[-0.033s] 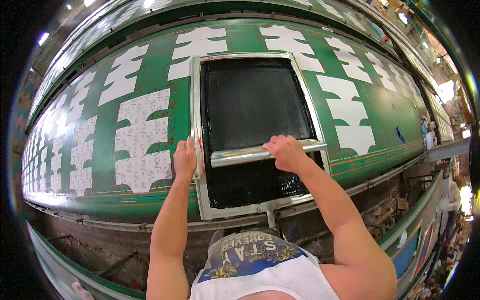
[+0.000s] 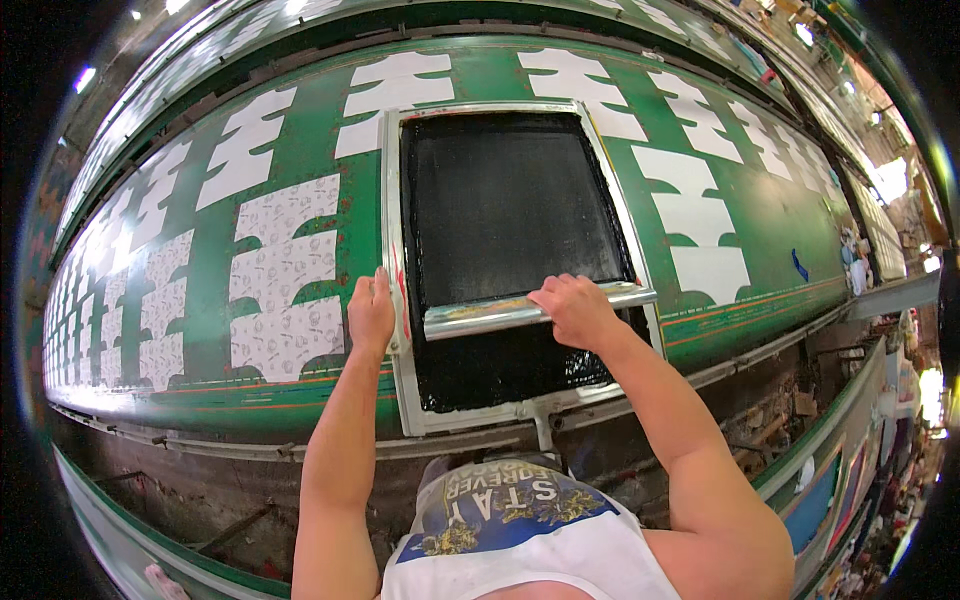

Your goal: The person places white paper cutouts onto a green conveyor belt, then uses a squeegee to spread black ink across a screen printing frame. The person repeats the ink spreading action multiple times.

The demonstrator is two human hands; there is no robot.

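Note:
A silver-edged printing screen (image 2: 393,200) with a dark mesh (image 2: 510,205) lies flat on the long green table. Across the lower part of its mesh rests a metal squeegee (image 2: 470,318), its right end touching the right side of the frame. My right hand (image 2: 574,309) is closed over the squeegee right of its middle, knuckles up. At the left side of the screen, my left hand (image 2: 371,312) is closed around the frame edge. Glossy black ink (image 2: 480,380) shows between the squeegee and the near rail.
White cut fabric pieces (image 2: 697,215) lie in rows on the green table (image 2: 790,240). Patterned white pieces (image 2: 285,280) lie left of the screen. A small blue scrap (image 2: 800,265) sits at the right. A metal rail (image 2: 270,452) runs along the table's near edge.
The squeegee and my right hand have shifted slightly toward me over the mesh. My left hand stays on the frame.

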